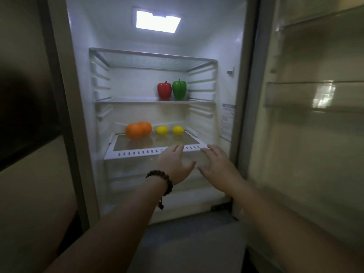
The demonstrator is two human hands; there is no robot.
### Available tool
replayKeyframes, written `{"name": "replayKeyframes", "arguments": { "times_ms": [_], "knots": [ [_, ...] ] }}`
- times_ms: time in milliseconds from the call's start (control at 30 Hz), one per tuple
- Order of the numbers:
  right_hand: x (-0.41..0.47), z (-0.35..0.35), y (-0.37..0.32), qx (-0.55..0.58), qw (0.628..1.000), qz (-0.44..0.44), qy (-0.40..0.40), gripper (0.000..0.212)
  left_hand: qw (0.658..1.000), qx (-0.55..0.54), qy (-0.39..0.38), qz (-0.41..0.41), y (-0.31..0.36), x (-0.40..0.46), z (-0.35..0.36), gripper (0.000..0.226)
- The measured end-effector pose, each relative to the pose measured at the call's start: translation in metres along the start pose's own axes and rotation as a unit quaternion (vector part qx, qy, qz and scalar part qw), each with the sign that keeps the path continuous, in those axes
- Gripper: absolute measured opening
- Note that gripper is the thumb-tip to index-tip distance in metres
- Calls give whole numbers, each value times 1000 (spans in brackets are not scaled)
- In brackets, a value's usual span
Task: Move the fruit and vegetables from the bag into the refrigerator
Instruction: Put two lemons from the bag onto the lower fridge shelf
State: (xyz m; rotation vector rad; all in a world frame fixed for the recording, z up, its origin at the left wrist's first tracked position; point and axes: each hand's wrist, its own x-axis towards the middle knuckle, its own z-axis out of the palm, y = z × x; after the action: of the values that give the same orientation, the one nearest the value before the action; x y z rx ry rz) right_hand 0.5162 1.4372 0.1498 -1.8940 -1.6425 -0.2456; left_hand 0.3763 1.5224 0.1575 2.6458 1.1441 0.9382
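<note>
White-lit refrigerator (pixel 228 56) interior, door (pixel 315 134) swung wide to the right. Produce is already inside: red pepper (pixel 164 90) and green pepper (pixel 179 90) upright and touching on the middle shelf (pixel 126 100), toward its back right. One level down, two oranges (pixel 137 130) pressed together on the left, two lemons (pixel 170 130) slightly apart to their right, all along the rear of the glass crisper cover (pixel 157 143).

Left hand (pixel 174 164) and right hand (pixel 218 164) both reach at the cover's slotted front edge, fingers extended and relaxed, each grip holding nothing. Left fingertips (pixel 177 147) lie at that edge; can't tell if they actually touch. Right hand sits just beside it, near the cover's right corner. Motion blur on both.

Judgement: a placing step looks finished, or the hands are going for the drawer (pixel 137 166) under the cover; can't say which. Bag isn't in view, so no way to tell what's left in it. If more remains, next move means going to the bag, picking up an item and placing it in free shelf space, front of the cover or left of the peppers.

Around: beaded bracelet (pixel 162 181) on left wrist, top glass shelf (pixel 153 60) bare, door bins (pixel 315 93) to the right, dark panel (pixel 23 95) on the left. Nothing blocks the shelves. Round fruit could roll on the glass.
</note>
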Motion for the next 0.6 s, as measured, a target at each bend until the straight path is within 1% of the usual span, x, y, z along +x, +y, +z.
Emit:
{"name": "replayKeyframes", "arguments": {
  "times_ms": [67,167,267,333,467,600],
  "knots": [
    [-39,-19,4,-11,1000,1,10,62,1000,-8,-10,2,25,-27,3,70],
    [-104,-51,17,-45,999,9,17,59,999,-21,-50,4,68,-73,10,71],
    [-167,-83,34,-71,997,13,22,58,996,-33,-75,22,114,-116,18,72],
    [-208,-105,43,-81,996,31,19,59,994,-53,-85,42,146,-144,23,71],
    [-289,-152,57,-104,992,70,21,58,986,-57,-103,115,218,-191,32,73],
    [-370,-209,75,-137,979,146,33,60,970,-75,-122,198,299,-234,38,74]
  ]
}}
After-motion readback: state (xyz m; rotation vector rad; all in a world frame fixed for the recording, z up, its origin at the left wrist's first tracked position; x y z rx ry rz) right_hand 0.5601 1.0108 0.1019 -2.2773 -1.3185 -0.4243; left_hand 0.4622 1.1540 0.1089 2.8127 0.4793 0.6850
